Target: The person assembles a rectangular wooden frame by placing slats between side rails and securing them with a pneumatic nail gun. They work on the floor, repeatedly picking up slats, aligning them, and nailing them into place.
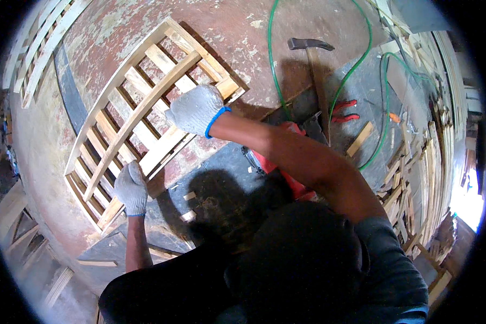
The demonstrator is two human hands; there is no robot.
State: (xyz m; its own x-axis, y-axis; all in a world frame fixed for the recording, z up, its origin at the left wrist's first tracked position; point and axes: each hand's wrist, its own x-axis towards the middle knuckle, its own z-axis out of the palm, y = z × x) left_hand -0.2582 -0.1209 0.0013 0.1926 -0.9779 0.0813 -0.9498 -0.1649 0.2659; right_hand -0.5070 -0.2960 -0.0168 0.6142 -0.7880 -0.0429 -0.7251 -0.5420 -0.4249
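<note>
A pale wooden pallet (140, 112) of crosswise slats on long boards lies on the floor in front of me. Both my hands wear light grey knitted gloves with blue cuffs. My left hand (131, 189) is closed on the pallet's near edge, towards its left end. Farther along, my right hand (198, 108) has its fingers curled on the near side, close to the right end; its fingertips are hidden. A red and black tool (281, 171) lies beneath my right forearm, partly covered by it.
A hammer (314, 65) with a wooden handle stands right of the pallet. Beside it are red-handled pliers (344, 110) and a looping green hose (370, 32). Wood strips (426, 183) are heaped along the right. Another slatted pallet (46, 46) is at the far left. Small offcuts (188, 216) lie nearby.
</note>
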